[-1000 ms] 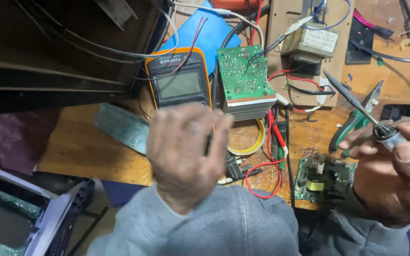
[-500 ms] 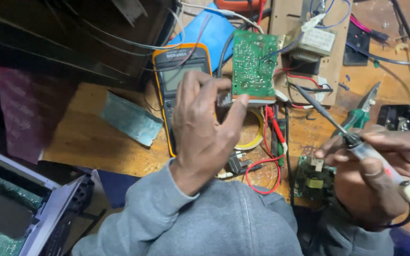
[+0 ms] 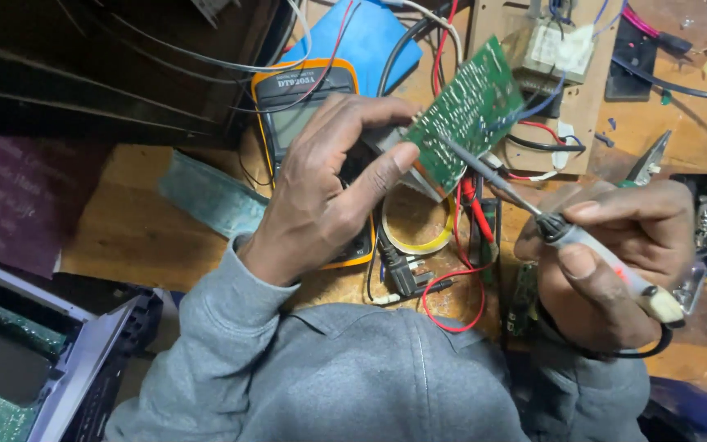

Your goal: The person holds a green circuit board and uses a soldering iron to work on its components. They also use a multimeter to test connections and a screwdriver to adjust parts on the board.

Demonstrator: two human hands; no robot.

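Cluttered with wires and parts, the wooden bench (image 3: 132,233) fills the view. At about twelve o'clock the left hand (image 3: 321,192) has its fingers (image 3: 386,160) pinched shut on the lower edge of a green circuit board (image 3: 468,115), held tilted above the bench. At three o'clock the right hand (image 3: 615,262) is wrapped tight around a soldering iron (image 3: 591,245), its tip touching the board. A yellow meter (image 3: 300,106) lies partly under the left hand, a ring of yellow tape (image 3: 419,225) just beside it.

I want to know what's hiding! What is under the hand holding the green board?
Under the left hand lies a yellow multimeter; its screen top shows, but the hand covers its dial and lower part.
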